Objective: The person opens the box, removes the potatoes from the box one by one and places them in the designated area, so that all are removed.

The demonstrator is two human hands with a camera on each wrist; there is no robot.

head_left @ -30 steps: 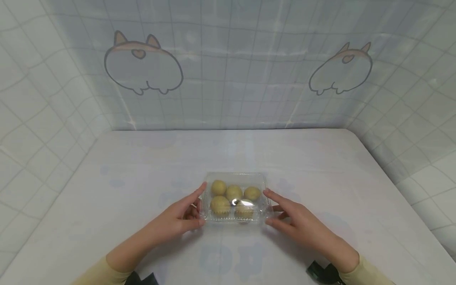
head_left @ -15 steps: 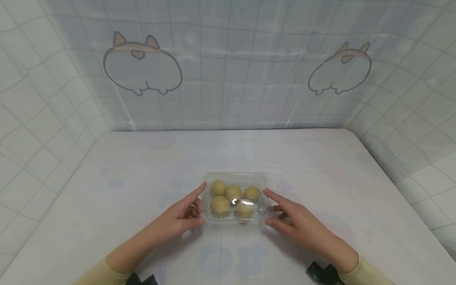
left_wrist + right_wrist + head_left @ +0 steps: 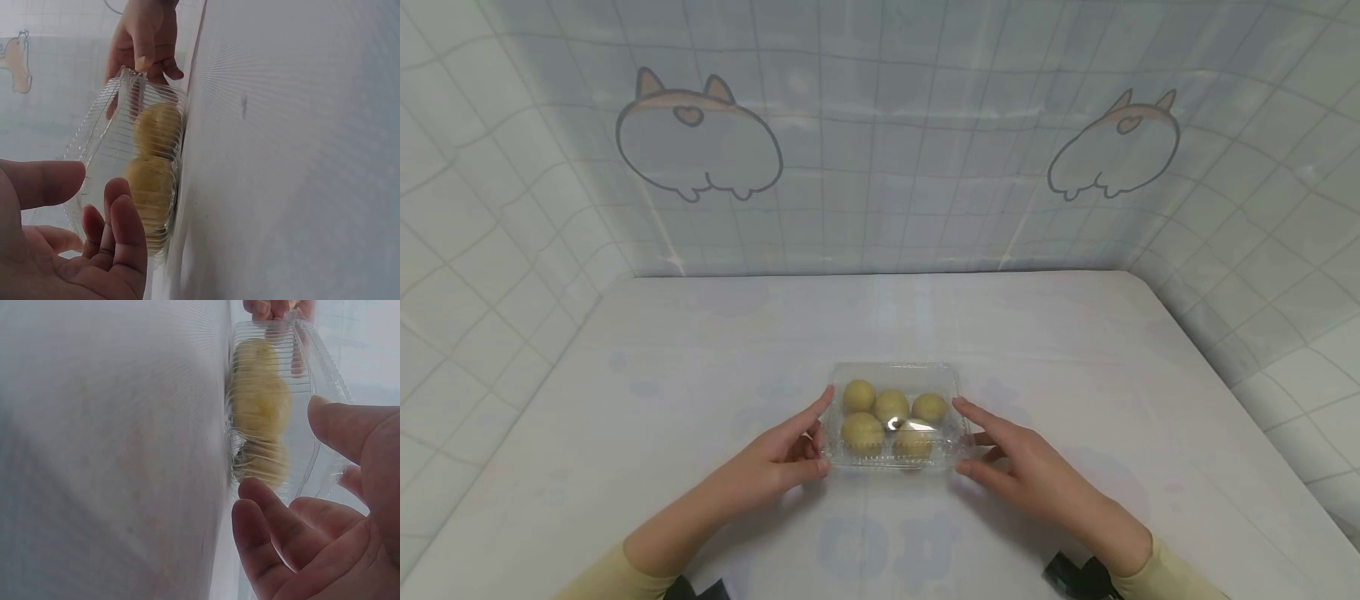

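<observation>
A clear plastic clamshell box (image 3: 895,372) sits on the table near its front middle. Inside lie several round, yellowish, potato-like pieces (image 3: 862,433), seen through the lid. My left hand (image 3: 775,461) is at the box's left end, thumb by the near corner and index finger along the side. Mirroring it, my right hand (image 3: 1018,457) is at the right end. In the left wrist view the ribbed side of the box (image 3: 103,119) shows beyond my loosely bent fingers (image 3: 128,231). Thumb and fingers of the right hand (image 3: 337,537) are spread apart in the right wrist view.
A pale, faintly patterned cloth covers the table (image 3: 700,333). Behind it hangs a gridded curtain (image 3: 880,167) with two cartoon animal drawings, and similar gridded sheets (image 3: 475,250) close off both sides. Dark straps (image 3: 1078,575) show at the wrists.
</observation>
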